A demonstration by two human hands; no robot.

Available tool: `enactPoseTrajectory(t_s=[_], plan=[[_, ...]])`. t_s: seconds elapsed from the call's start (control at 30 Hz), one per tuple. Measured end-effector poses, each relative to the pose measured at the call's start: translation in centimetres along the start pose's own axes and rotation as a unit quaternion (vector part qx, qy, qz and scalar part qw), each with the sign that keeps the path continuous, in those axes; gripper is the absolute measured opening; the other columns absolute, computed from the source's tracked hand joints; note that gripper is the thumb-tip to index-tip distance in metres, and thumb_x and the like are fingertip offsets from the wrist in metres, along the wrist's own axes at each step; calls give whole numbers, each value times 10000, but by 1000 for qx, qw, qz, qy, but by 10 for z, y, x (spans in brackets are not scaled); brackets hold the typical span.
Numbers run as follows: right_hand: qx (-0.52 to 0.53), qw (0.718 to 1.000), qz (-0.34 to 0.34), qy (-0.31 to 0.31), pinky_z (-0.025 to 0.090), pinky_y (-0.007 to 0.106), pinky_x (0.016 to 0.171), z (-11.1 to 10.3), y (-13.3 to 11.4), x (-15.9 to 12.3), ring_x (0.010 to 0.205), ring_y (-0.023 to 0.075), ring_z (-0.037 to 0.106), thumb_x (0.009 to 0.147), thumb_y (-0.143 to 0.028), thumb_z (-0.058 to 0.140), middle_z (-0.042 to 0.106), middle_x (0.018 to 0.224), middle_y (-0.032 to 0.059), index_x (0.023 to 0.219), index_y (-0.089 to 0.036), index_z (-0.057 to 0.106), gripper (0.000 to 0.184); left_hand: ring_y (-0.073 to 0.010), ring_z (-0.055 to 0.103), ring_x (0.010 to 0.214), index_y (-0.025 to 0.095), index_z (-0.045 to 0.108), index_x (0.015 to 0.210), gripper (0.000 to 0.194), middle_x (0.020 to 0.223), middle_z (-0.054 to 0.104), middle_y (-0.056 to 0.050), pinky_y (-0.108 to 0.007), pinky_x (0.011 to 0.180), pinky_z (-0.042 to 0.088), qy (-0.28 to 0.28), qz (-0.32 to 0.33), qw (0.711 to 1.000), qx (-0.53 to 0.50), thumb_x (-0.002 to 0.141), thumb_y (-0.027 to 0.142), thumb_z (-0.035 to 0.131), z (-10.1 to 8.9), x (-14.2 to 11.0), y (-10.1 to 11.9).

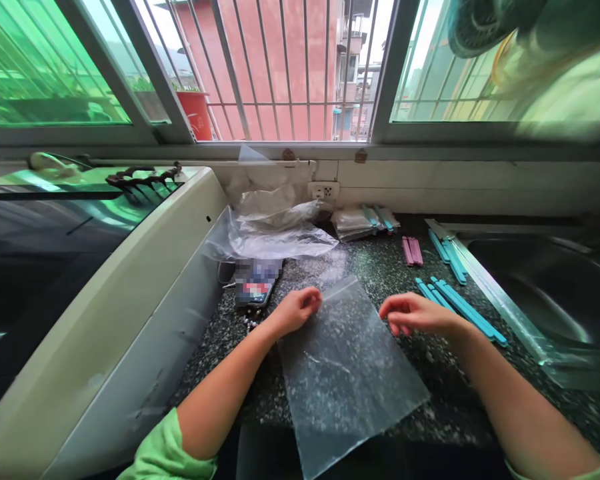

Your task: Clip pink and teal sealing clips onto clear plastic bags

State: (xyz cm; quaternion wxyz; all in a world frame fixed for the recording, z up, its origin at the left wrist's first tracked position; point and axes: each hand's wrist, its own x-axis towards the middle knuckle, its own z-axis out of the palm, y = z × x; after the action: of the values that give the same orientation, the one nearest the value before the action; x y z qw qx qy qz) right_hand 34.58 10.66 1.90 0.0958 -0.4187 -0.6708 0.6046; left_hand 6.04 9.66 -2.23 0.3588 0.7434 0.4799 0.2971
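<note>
A clear plastic zip bag (353, 373) lies at a slant over the dark speckled counter, its lower end hanging past the front edge. At its upper left corner my left hand (297, 310) is closed, fingers pinched on the bag's edge. To the right of the bag, my right hand (420, 313) is held with its fingers loosely bent and a gap between thumb and fingers; nothing shows in it. Blue plastic strips (463, 310) lie on the counter just beyond the right hand. A phone (255, 283) rests left of the bag, past my left hand.
Crumpled clear plastic (280, 230) and a stack of bagged items (363, 221) sit by the wall. Pink strips (413, 251) and more blue strips (447, 255) lie near the sink (535, 280) at right. A gas stove (145, 267) borders the left side.
</note>
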Motion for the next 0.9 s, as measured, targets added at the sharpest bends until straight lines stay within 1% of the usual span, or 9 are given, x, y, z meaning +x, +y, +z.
enactPoseTrajectory(t_s=[0.03, 0.07, 0.13, 0.23, 0.33, 0.47, 0.6, 0.8, 0.9], plan=[[-9, 996, -24, 82, 371, 208, 485, 1, 1, 5, 526, 88, 500, 682, -507, 597, 609, 651, 4, 868, -152, 575, 402, -86, 429, 554, 152, 559, 735, 85, 578, 503, 40, -190, 551, 335, -20, 10, 1000, 6, 759, 181, 484, 3, -1, 3], [-21, 989, -45, 139, 378, 212, 511, 2, 2, 11, 574, 95, 509, 689, -495, 589, 613, 705, 13, 892, -152, 574, 399, -85, 429, 557, 149, 571, 737, 90, 585, 508, 38, -187, 551, 333, -40, 20, 999, 14, 752, 170, 485, 6, -2, 6], [-52, 980, -74, 176, 392, 229, 568, 6, 4, 20, 654, 113, 518, 689, -470, 585, 612, 783, 28, 911, -146, 585, 393, -86, 447, 569, 150, 595, 762, 125, 612, 538, 29, -184, 561, 340, -72, 36, 996, 37, 746, 142, 471, 12, -3, 11], [-103, 983, -76, 129, 375, 240, 582, 15, 7, 26, 636, 116, 489, 688, -430, 586, 581, 705, 14, 798, -137, 611, 314, -98, 501, 611, 165, 622, 807, 177, 674, 602, 13, -188, 595, 362, -81, 53, 992, 78, 748, 124, 460, 17, -4, 16], [-122, 985, -77, 99, 334, 233, 541, 20, 9, 25, 569, 99, 437, 699, -405, 571, 515, 591, -13, 650, -139, 580, 271, -110, 530, 631, 175, 639, 820, 162, 692, 633, 4, -199, 609, 372, -74, 47, 990, 114, 758, 160, 490, 15, -3, 17], [-123, 984, -80, 101, 336, 238, 557, 15, 12, 22, 579, 104, 442, 708, -420, 558, 523, 597, -5, 641, -133, 586, 296, -111, 531, 613, 163, 650, 785, 134, 679, 640, -4, -202, 585, 373, -76, 15, 988, 131, 760, 217, 529, 6, -2, 16], [-127, 984, -72, 101, 347, 240, 562, 7, 12, 20, 586, 110, 457, 712, -442, 554, 544, 612, 2, 662, -135, 594, 313, -117, 541, 625, 152, 646, 741, 130, 687, 643, -18, -205, 592, 382, -73, 8, 988, 138, 755, 193, 523, 0, -3, 15], [-150, 975, -96, 133, 354, 237, 551, 9, 11, 20, 577, 110, 455, 721, -405, 535, 537, 603, 2, 651, -143, 584, 276, -119, 543, 643, 153, 644, 758, 135, 710, 644, -23, -207, 605, 380, -78, 13, 988, 136, 758, 198, 516, 1, -3, 14], [-155, 969, -112, 158, 364, 241, 558, 9, 10, 19, 577, 111, 460, 722, -388, 532, 542, 600, 4, 634, -150, 573, 257, -118, 523, 620, 152, 640, 744, 142, 680, 628, -16, -209, 585, 371, -88, 3, 989, 119, 754, 225, 519, -5, -4, 12]])
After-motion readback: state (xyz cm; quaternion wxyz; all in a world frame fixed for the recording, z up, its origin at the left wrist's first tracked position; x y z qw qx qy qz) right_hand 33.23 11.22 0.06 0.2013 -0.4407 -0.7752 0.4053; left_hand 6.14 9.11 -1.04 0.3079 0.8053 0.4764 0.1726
